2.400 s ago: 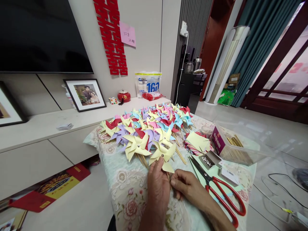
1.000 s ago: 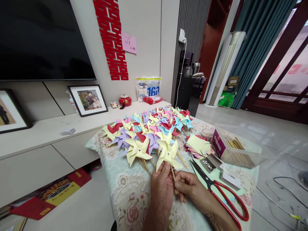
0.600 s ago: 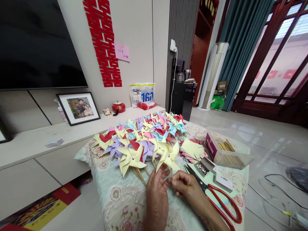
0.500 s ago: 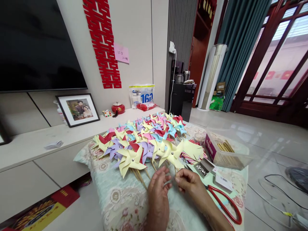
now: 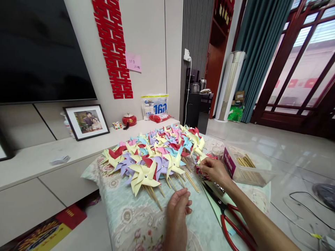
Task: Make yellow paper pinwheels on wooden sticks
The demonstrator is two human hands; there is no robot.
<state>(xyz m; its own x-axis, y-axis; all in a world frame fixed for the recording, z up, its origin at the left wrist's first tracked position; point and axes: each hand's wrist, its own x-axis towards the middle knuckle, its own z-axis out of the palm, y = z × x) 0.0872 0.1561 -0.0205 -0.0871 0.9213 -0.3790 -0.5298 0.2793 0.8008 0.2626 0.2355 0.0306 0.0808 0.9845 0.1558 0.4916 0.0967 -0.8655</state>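
Note:
My right hand [image 5: 214, 170] pinches the thin wooden stick of a yellow paper pinwheel [image 5: 198, 145] and holds it over the right edge of a big pile of pinwheels [image 5: 154, 153] in yellow, purple, blue, pink and red. A stack of coloured paper squares [image 5: 202, 164] lies just under that hand and is mostly hidden by it. My left hand [image 5: 179, 207] rests on the flowered cloth [image 5: 131, 216] near the front. Its fingers are loosely curled and hold nothing, close to the stick ends of the nearest pinwheels.
Red-handled scissors [image 5: 230, 223] lie under my right forearm. A clear box of wooden sticks [image 5: 248, 167] stands at the right. A low white bench [image 5: 52, 153] with a framed photo [image 5: 86, 121] runs along the left. Cables [image 5: 300, 205] lie on the tiled floor.
My left hand has let go of the yellow pinwheel and dropped to the cloth. My right hand has carried the pinwheel by its stick up and to the right, onto the pile's right edge.

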